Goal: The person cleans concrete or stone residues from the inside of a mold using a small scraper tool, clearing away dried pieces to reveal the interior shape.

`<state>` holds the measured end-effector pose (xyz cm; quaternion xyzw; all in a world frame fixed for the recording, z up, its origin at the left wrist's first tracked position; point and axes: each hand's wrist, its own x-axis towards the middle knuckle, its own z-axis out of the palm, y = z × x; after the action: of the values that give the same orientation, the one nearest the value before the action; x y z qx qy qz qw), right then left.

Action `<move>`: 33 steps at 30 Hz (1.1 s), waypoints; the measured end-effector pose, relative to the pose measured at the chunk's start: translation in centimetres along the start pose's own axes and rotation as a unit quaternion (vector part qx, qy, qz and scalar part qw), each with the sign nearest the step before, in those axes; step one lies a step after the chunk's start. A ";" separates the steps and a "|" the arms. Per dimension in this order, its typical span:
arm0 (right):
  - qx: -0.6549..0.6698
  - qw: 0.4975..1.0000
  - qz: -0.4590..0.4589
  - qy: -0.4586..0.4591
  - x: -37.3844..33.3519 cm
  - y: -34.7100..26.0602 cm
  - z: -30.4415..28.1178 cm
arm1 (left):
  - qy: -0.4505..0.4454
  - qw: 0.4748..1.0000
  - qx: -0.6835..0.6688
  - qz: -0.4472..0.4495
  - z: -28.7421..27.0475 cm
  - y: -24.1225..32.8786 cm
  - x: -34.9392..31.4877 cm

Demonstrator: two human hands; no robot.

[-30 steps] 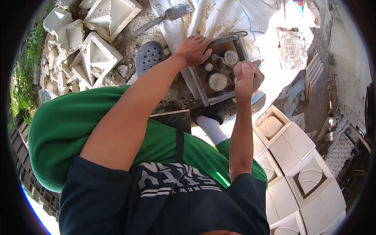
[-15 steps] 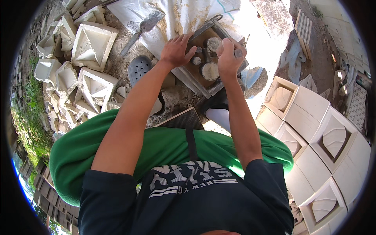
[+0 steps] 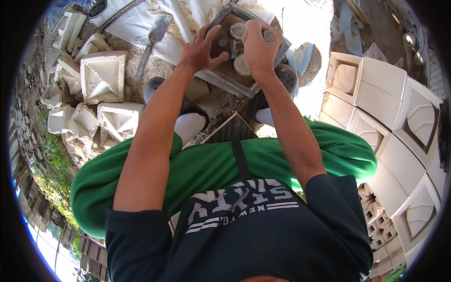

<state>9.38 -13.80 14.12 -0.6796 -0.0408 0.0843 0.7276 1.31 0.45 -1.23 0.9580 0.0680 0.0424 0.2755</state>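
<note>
Right hand's (image 3: 260, 49) grip wraps a grey handle (image 3: 268, 36) over the box's (image 3: 233, 85) right side, left hand (image 3: 199, 52) spread at its left, and that box looks stiff, probably heavy, best held by opposite edges!

The mould box (image 3: 230, 82) lies ahead with discs (image 3: 237, 31) in it. Left of it, a trowel (image 3: 159, 31) lies partly on a sheet (image 3: 123, 31); broken blocks (image 3: 103, 75) lie farther left, recessed blocks (image 3: 381, 96) rightward.

This is looking like an outdoor workshop: pale blocks (image 3: 387, 91) are standing in rows, broken blocks (image 3: 103, 84) are lying near a trowel (image 3: 159, 30).
</note>
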 end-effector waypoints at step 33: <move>-0.108 0.983 -0.073 -0.128 -8.3 -0.2 -1.2 | 0.106 0.979 -0.113 -0.135 0.8 -0.1 -1.3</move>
<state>1.44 -16.51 14.65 -0.7330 -0.1916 0.1124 0.6429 0.09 -0.06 -1.98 0.8927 0.2206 0.1136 0.3761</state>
